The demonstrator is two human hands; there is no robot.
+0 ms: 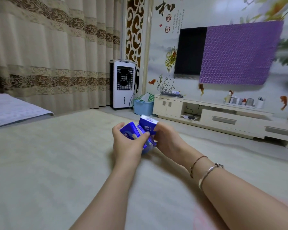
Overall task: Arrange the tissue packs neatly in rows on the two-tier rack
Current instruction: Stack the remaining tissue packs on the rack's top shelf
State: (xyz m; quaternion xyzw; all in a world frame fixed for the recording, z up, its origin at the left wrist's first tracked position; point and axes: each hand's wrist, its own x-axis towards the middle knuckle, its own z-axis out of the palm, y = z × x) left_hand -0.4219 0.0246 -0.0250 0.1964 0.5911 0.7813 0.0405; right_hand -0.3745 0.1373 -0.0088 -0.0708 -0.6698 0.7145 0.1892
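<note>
1. Over the pale bed cover [56, 163], approx mid-frame, both my hands meet around a cluster of blue tissue packs [140, 133].
2. L hand [126, 143]: fingers curl round the left pack [129, 131], thumb pressed across the front of the cluster.
3. R hand [165, 138]: fingers wrap the top pack [147, 124], which sits tilted, white end up, above the others.
4. Looks like 3 packs, maybe 4; the lower ones are partly hidden by my fingers, so can't tell for sure.
5. Packs are held up off the cover, touching each other, btwn the 2 hands.
6. R wrist carries a thin red cord [197, 163] and a silver bangle [209, 171].
7. Bkgd: patterned curtains [48, 55] at left, white air cooler [122, 83] in the corner, blue bin [143, 107] beside it.
8. TV [191, 50] on the wall w/ a purple cloth [239, 53] over most of it, low cream cabinet [206, 113] beneath.
</note>
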